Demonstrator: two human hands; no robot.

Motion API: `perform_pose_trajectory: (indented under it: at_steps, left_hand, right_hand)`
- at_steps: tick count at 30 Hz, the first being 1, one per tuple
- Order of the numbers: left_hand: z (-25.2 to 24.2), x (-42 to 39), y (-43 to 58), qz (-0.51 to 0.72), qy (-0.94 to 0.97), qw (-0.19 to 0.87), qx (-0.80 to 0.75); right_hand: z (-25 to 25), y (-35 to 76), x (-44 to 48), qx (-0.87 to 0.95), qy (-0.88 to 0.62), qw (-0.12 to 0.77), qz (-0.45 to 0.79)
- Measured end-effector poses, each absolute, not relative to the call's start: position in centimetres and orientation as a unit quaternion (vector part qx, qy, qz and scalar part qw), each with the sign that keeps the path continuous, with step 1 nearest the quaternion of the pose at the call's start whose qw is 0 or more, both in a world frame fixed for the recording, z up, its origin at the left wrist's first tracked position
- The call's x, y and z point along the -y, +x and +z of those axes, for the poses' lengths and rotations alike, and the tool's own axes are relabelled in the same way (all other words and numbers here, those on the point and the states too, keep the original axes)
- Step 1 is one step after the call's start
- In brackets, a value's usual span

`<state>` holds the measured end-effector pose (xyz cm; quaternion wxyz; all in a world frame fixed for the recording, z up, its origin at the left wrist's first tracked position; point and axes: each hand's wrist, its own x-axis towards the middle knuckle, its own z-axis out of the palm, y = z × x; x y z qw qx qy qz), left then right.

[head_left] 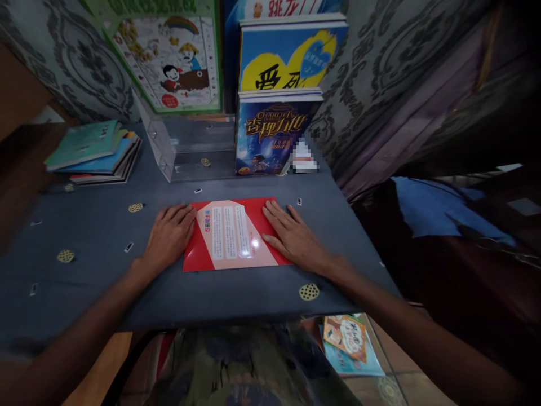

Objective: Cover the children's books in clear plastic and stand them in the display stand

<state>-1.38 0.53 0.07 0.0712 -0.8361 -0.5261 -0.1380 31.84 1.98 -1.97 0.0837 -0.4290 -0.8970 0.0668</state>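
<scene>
We have the red booklet (pixel 228 237) flat on the table (pixel 156 304); our left hand (pixel 169 231) lies palm down at its left edge, fingers close together, and our right hand (pixel 296 237) rests on its right side, fingers slightly apart

Room leftward, upright books (pixel 279 107) ahead

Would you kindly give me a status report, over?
Left hand at left edge, right hand over right end. Red book flat on table. Book stand beyond, apart.
</scene>
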Motion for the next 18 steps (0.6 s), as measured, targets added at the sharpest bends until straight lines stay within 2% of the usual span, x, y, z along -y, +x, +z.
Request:
perform_pose_trajectory:
  at_steps: [9, 18]
  left_hand:
    - [-0.4, -0.5, -1.4, -0.143, -0.836, 0.067, 0.525]
    - [-0.4, -0.5, -1.3, -0.14, -0.836, 0.079, 0.525]
  right_hand:
    - [-2.5, 31.7, 3.1, 0.911, -0.401, 0.087, 0.04]
    - [-1.2, 24.1, 6.4, 0.94, -0.318, 0.111, 0.063]
